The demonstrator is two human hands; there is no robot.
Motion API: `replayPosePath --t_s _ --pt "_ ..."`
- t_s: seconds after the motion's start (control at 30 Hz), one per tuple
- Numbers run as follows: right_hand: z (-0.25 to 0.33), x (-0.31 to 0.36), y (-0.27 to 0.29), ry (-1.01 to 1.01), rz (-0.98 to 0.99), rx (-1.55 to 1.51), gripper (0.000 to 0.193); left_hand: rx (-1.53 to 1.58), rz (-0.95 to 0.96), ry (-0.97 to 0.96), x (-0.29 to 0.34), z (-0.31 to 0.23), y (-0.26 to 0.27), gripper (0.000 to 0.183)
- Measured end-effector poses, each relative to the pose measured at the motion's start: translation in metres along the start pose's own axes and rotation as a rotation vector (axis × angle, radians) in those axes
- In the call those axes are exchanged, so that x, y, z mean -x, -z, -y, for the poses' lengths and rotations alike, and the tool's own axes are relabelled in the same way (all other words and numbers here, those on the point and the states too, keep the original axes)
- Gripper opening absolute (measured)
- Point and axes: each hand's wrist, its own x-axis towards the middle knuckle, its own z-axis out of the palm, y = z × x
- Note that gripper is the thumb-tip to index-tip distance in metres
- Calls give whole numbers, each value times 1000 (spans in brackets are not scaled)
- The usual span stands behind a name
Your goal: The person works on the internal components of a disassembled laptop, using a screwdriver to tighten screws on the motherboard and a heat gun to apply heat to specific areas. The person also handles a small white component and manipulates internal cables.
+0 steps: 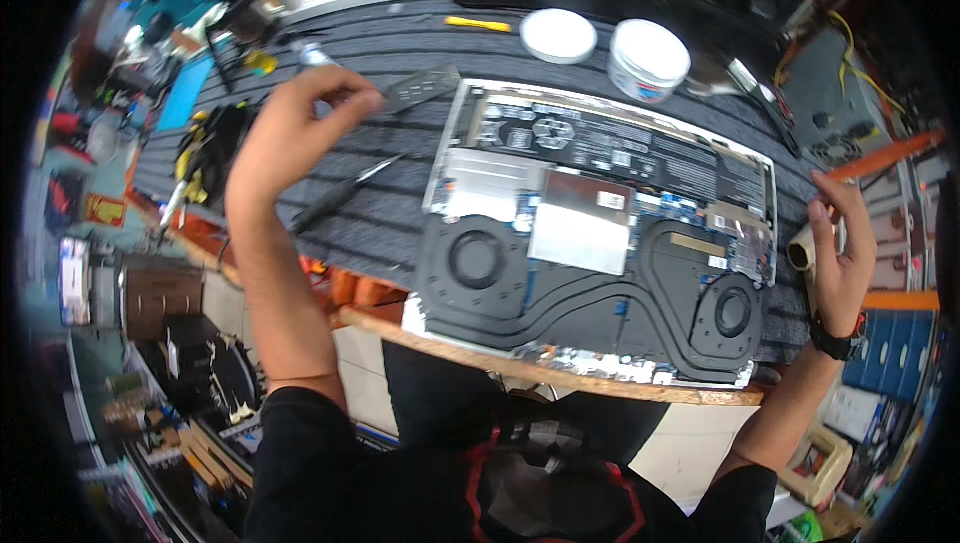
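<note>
A grey plate (424, 89) slants long-ways from the nearer left hand (305, 123) toward the laptop (590, 233); I can't tell if those fingers pinch it. The right hand (843, 253) has loose, empty fingers.

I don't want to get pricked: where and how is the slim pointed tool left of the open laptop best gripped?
Pinch the slim tool across its thicker dark handle, probably best from above and the left: it lies on the striped mat with its bright, tapering tip pointing away, to the upper right.
</note>
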Motion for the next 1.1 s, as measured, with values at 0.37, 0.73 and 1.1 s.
replayPosePath --t_s 0.37,0.73,1.1 --pt "74 22 22 148 -209 -270 27 -45 188 -12 67 4 6 26" --pt "147 23 -33 -59 -29 -1144 62 1321 30 -289 8 -203 -82 34" --pt "10 61 50 -260 -202 -1623 33 433 355 -410 -25 -216 -147 54"
